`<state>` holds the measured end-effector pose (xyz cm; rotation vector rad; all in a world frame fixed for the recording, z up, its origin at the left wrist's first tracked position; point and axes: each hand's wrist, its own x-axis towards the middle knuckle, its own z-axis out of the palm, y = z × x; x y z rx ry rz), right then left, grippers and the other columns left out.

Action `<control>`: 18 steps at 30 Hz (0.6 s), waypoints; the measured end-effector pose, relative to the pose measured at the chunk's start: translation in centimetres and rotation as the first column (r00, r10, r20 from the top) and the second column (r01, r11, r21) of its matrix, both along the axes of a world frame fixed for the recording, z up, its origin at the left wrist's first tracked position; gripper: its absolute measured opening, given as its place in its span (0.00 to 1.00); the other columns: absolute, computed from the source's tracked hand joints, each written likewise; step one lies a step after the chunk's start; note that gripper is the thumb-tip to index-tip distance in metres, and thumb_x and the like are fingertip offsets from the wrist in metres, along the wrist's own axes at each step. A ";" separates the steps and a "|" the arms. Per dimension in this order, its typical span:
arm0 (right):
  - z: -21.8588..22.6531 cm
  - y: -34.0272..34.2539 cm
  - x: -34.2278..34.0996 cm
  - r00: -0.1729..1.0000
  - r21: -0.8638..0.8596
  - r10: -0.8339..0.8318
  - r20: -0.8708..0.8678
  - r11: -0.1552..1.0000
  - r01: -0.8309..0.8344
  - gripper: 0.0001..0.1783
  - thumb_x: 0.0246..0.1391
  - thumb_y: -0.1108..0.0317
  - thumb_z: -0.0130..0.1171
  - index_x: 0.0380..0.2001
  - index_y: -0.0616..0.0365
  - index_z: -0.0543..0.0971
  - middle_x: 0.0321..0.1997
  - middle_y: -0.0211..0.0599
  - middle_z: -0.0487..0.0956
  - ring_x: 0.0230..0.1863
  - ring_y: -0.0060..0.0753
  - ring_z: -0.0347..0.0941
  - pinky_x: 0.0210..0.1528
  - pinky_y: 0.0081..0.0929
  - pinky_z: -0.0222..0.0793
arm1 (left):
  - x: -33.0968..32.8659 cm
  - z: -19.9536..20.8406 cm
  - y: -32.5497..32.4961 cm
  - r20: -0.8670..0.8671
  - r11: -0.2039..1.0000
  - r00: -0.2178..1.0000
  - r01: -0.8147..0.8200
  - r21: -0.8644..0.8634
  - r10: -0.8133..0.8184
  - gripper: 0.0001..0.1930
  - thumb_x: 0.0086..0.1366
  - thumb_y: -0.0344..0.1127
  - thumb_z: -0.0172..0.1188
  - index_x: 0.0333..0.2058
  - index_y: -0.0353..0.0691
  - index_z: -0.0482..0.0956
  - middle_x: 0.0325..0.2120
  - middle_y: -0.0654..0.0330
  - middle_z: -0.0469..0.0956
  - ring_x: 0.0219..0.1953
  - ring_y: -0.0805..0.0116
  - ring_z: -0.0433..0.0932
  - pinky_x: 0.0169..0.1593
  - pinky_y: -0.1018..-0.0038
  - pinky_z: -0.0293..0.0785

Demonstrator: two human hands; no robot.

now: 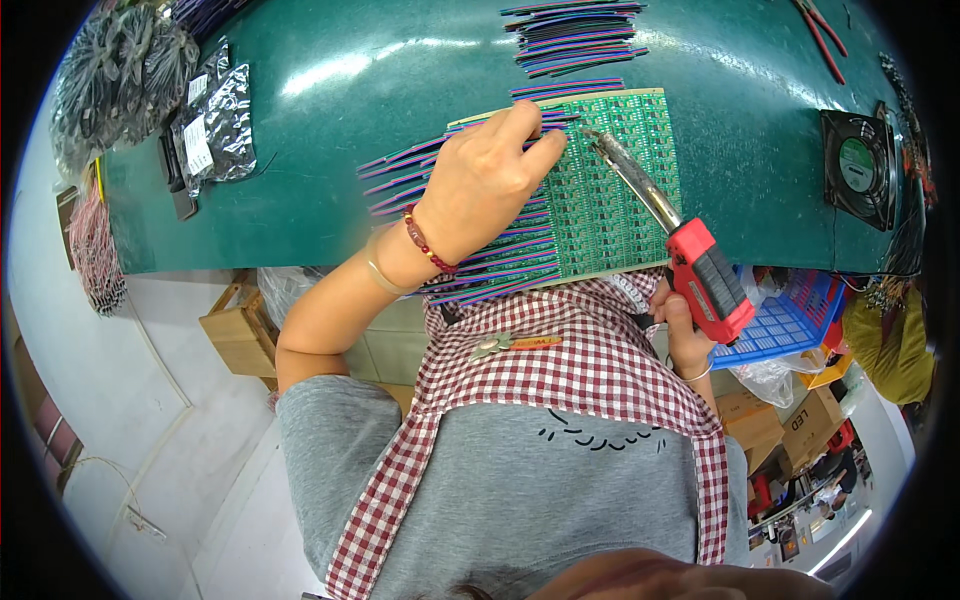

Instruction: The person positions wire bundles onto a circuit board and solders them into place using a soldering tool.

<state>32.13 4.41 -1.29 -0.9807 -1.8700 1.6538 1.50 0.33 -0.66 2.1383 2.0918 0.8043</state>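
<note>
A green circuit board panel (pixel 620 190) lies at the table's front edge, against my checked apron. Flat multi-coloured ribbon wires (pixel 500 262) stick out from its left side in a row. My left hand (pixel 485 172) is over the panel's upper left part, thumb and forefinger closed on the end of a ribbon wire (pixel 556 117). A soldering iron (pixel 708 280) with a red and black handle is in my right hand (pixel 685 335), which is partly hidden behind that handle. The iron's tip is at the panel, just right of my left fingertips.
A stack of ribbon wires (pixel 575 40) lies beyond the panel. At the right stand a black fan (pixel 858 168) and red-handled pliers (pixel 822 38). Bagged cables (pixel 125 85) and a silvery pouch (pixel 222 120) occupy the left. A blue basket (pixel 785 320) sits below the table's right edge.
</note>
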 end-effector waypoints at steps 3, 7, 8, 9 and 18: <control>-0.9 -0.1 0.7 0.999 0.044 0.020 0.044 0.999 -0.022 0.22 0.63 0.64 0.55 0.54 0.70 0.70 0.27 0.37 0.75 0.23 0.23 0.68 0.26 0.21 0.66 | -0.1 0.3 0.2 -0.036 1.000 0.999 0.003 0.017 -0.002 0.10 0.52 0.27 0.60 0.35 0.44 0.80 0.29 0.63 0.72 0.27 0.67 0.77 0.29 0.72 0.75; -0.9 -0.1 0.7 0.997 0.055 0.038 0.069 0.998 -0.042 0.21 0.63 0.63 0.56 0.51 0.70 0.72 0.27 0.36 0.75 0.24 0.23 0.68 0.25 0.21 0.65 | -0.2 0.3 0.3 -0.058 0.999 0.998 0.013 0.033 -0.011 0.08 0.53 0.28 0.59 0.34 0.45 0.80 0.30 0.64 0.73 0.27 0.68 0.77 0.28 0.73 0.74; -0.7 -0.1 0.6 0.997 0.055 0.038 0.068 0.998 -0.042 0.21 0.63 0.63 0.56 0.51 0.70 0.72 0.27 0.36 0.75 0.24 0.23 0.68 0.25 0.21 0.65 | -0.3 0.3 0.2 -0.059 0.999 0.998 0.013 0.033 -0.011 0.08 0.53 0.28 0.59 0.34 0.45 0.80 0.30 0.64 0.73 0.27 0.68 0.77 0.28 0.73 0.74; -0.4 -0.1 0.4 0.997 0.014 -0.003 0.077 1.000 0.002 0.16 0.61 0.64 0.59 0.46 0.67 0.76 0.29 0.35 0.78 0.27 0.25 0.73 0.30 0.24 0.68 | -0.3 0.3 0.2 -0.059 1.000 0.998 0.017 0.018 -0.016 0.08 0.52 0.28 0.60 0.33 0.45 0.80 0.30 0.64 0.73 0.27 0.68 0.77 0.28 0.73 0.74; -0.7 0.2 0.6 0.993 0.035 -0.011 0.114 0.999 0.007 0.11 0.57 0.65 0.62 0.37 0.63 0.81 0.29 0.35 0.81 0.29 0.28 0.77 0.34 0.27 0.72 | -0.4 0.2 0.3 -0.034 0.999 0.999 0.027 0.025 -0.026 0.09 0.51 0.27 0.60 0.33 0.44 0.80 0.30 0.64 0.73 0.26 0.67 0.77 0.28 0.72 0.74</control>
